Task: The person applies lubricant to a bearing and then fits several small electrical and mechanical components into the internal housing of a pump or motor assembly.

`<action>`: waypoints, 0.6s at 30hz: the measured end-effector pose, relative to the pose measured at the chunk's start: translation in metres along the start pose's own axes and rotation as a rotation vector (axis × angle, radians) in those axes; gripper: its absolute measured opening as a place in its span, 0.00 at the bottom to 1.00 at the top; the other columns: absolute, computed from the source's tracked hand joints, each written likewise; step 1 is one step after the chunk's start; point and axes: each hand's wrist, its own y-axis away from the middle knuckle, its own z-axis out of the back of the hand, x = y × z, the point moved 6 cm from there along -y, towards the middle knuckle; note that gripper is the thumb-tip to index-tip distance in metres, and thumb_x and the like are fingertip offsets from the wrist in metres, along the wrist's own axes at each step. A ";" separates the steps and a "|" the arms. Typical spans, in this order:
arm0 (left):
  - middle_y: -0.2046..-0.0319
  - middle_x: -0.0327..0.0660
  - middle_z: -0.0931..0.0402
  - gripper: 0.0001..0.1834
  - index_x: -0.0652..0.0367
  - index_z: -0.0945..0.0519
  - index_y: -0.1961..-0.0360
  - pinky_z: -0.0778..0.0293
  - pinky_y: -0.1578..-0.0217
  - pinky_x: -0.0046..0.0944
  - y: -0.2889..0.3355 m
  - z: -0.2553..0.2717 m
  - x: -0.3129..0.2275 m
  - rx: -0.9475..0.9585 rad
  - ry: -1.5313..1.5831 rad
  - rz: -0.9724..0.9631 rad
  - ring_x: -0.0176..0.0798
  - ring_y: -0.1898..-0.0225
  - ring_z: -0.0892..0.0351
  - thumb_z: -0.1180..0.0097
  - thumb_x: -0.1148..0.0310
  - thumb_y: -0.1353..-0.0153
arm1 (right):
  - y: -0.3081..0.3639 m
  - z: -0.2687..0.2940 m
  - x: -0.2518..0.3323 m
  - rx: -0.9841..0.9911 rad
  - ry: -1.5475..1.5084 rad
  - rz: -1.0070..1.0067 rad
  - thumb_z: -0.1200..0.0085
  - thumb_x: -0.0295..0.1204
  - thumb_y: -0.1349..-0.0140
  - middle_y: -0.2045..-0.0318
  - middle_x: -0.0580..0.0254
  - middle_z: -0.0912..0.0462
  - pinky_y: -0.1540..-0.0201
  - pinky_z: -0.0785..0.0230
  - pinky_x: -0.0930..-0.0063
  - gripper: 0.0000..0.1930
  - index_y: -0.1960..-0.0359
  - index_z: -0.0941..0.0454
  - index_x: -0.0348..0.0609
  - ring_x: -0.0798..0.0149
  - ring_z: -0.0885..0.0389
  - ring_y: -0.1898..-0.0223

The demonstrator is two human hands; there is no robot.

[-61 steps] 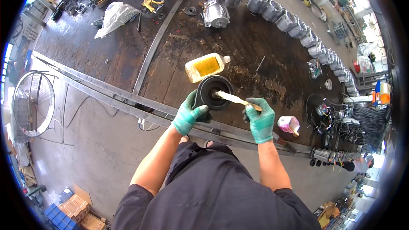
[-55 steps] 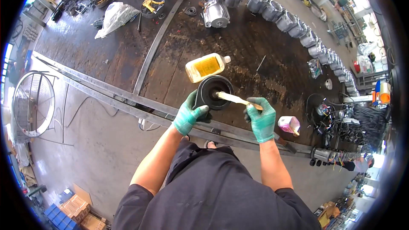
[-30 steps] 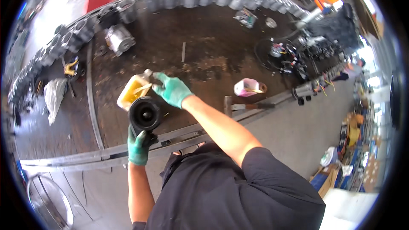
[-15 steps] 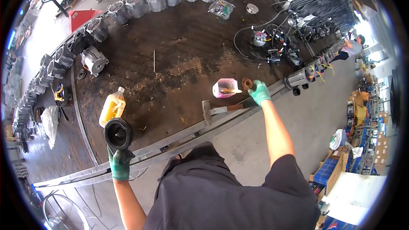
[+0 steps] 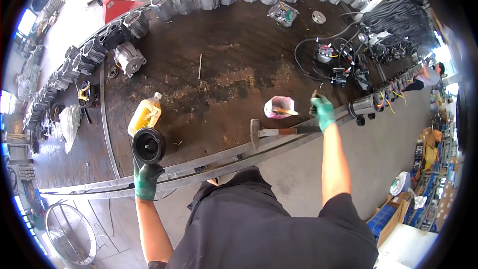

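Black round hollow part [image 5: 149, 145], not set down, is gripped by the left hand [image 5: 146, 178]; right hand [image 5: 323, 110] pinches a small brown piece [image 5: 314, 93].

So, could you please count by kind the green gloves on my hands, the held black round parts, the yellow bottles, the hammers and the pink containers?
Green gloves: 2
Black round part: 1
Yellow bottle: 1
Hammer: 1
Pink container: 1
Total: 6

A large, dark brown, stained workbench [image 5: 169, 60] with a grey metal edge [image 5: 74, 188] stands over a smooth grey floor [image 5: 294, 182]. At lower left is a round, wire-caged fan [image 5: 70, 233]. Cluttered shelving [image 5: 446, 164] lines the right. White light glares from a window [image 5: 24, 22] at far left.
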 end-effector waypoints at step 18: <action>0.56 0.43 0.18 0.35 0.58 0.31 0.33 0.14 0.60 0.42 -0.002 0.002 -0.002 0.036 0.051 0.012 0.39 0.63 0.14 0.30 0.60 0.37 | 0.254 -0.253 0.116 1.374 -0.961 -0.137 0.23 0.50 0.47 0.42 0.39 0.19 0.62 0.13 0.60 0.49 0.31 0.31 0.30 0.47 0.11 0.56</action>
